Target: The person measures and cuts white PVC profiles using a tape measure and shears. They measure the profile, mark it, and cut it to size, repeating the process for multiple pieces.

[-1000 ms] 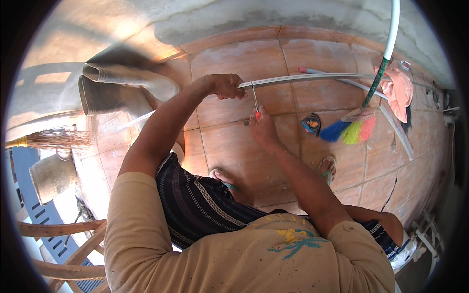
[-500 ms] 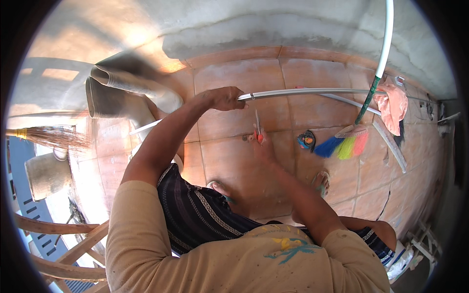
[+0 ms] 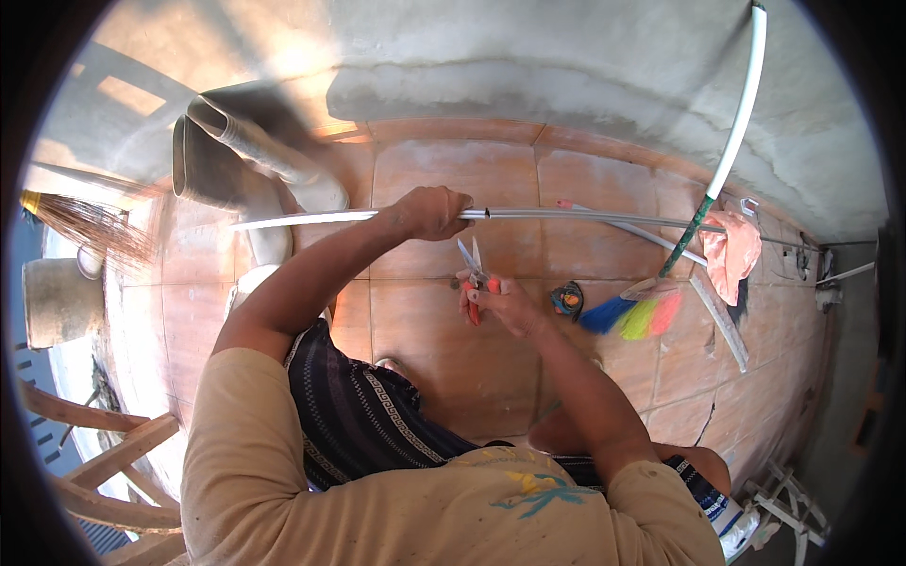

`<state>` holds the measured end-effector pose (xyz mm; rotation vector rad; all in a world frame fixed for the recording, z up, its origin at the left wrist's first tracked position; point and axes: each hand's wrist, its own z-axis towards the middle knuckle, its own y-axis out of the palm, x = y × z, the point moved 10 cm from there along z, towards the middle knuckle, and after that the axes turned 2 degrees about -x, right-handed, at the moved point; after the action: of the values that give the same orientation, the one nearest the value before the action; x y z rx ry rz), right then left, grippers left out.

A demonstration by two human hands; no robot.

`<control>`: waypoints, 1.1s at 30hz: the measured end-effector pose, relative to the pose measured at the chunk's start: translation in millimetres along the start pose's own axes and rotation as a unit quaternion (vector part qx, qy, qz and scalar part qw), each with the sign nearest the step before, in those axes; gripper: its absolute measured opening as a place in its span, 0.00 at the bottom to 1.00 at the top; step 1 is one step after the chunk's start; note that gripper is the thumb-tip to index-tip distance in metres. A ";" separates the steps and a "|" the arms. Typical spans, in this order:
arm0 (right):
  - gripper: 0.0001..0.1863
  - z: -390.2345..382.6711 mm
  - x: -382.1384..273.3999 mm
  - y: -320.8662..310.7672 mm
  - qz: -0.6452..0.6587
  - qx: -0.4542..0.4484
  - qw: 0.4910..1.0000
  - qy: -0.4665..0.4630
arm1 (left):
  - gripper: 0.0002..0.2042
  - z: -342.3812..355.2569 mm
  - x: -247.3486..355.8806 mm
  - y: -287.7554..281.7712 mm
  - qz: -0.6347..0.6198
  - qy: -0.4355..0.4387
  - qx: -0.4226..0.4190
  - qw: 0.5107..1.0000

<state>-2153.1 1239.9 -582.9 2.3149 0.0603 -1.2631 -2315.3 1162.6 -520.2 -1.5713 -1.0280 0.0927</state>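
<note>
My left hand (image 3: 432, 213) is closed around a long, thin, pale grey strip (image 3: 585, 216), which runs across the floor from left to right. A small dark mark shows on the strip just right of that fist. My right hand (image 3: 505, 304) grips red-handled snips (image 3: 476, 262) below the strip. Their blades are spread and point up toward the strip, apart from it. Beside the right hand, a round black and orange tape measure (image 3: 566, 299) lies on the tiles.
A broom (image 3: 634, 313) with multicoloured bristles leans on the wall at right, near a pink cloth (image 3: 729, 255) and a flat pale bar (image 3: 719, 323). Tall rubber boots (image 3: 269, 170) stand at left, near a twig broom (image 3: 94, 224). Wooden bars (image 3: 123, 462) stand lower left.
The snips' blades have spread apart, and my right hand has turned, showing the red handles more. The strip and my left hand sit lower in the picture; the whole view has shifted.
</note>
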 end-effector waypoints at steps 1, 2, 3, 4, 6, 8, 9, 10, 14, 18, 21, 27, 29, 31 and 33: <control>0.24 -4.7 2.7 1.1 -0.010 -0.021 0.999 0.029 | 0.17 -5.6 5.7 -3.4 0.015 -0.005 0.015 1.000; 0.24 -10.3 4.2 0.3 -0.020 -0.040 0.997 0.056 | 0.16 -9.9 13.0 -7.8 0.020 0.000 0.027 0.999; 0.24 -15.2 4.1 -0.9 -0.032 -0.061 0.994 0.082 | 0.15 -14.6 18.6 -12.4 0.025 0.003 0.039 0.999; 0.25 -21.2 3.0 -1.9 -0.079 -0.092 0.987 0.106 | 0.14 -17.8 24.0 -18.0 0.030 0.007 0.052 0.998; 0.26 -37.3 0.3 -0.6 -0.171 -0.153 0.961 0.157 | 0.12 -21.4 29.6 -21.0 0.055 0.018 0.066 0.996; 0.26 -48.6 -14.2 -5.3 -0.297 -0.195 0.917 0.178 | 0.11 -22.6 35.5 -25.0 0.064 0.027 0.079 0.994; 0.26 -55.6 -22.3 -6.0 -0.357 -0.214 0.889 0.189 | 0.11 -24.7 40.0 -26.0 0.077 0.034 0.082 0.993; 0.26 -62.1 -31.5 -5.9 -0.379 -0.218 0.880 0.187 | 0.11 -27.0 44.8 -26.8 0.090 0.041 0.086 0.991; 0.28 -92.4 -88.2 4.4 -0.446 -0.213 0.842 0.216 | 0.11 -37.8 54.9 -40.0 0.123 0.031 0.104 0.986; 0.30 -125.9 -149.5 10.3 -0.509 -0.201 0.823 0.153 | 0.11 -47.3 85.1 -77.1 0.127 0.060 0.123 0.982; 0.28 -152.2 -190.7 13.0 -0.510 -0.179 0.826 0.160 | 0.11 -53.6 99.6 -99.4 0.151 0.046 0.129 0.979; 0.24 -178.6 -234.5 0.9 -0.472 -0.044 0.878 0.069 | 0.17 -61.9 88.9 -126.5 0.232 0.013 0.138 0.963; 0.24 -172.9 -236.5 -4.8 -0.403 0.023 0.913 0.059 | 0.18 -62.0 86.1 -140.9 0.269 -0.005 0.147 0.952; 0.24 -161.3 -233.2 -6.4 -0.322 0.047 0.945 0.035 | 0.16 -59.3 80.1 -154.2 0.260 -0.034 0.119 0.958; 0.24 -142.8 -232.9 -6.2 -0.238 0.035 0.971 0.001 | 0.16 -60.2 77.4 -166.7 0.254 -0.049 0.113 0.959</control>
<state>-2176.3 1353.8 -335.6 2.4479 0.6136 -1.5056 -2325.2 1152.3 -327.3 -1.5955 -0.6378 0.6252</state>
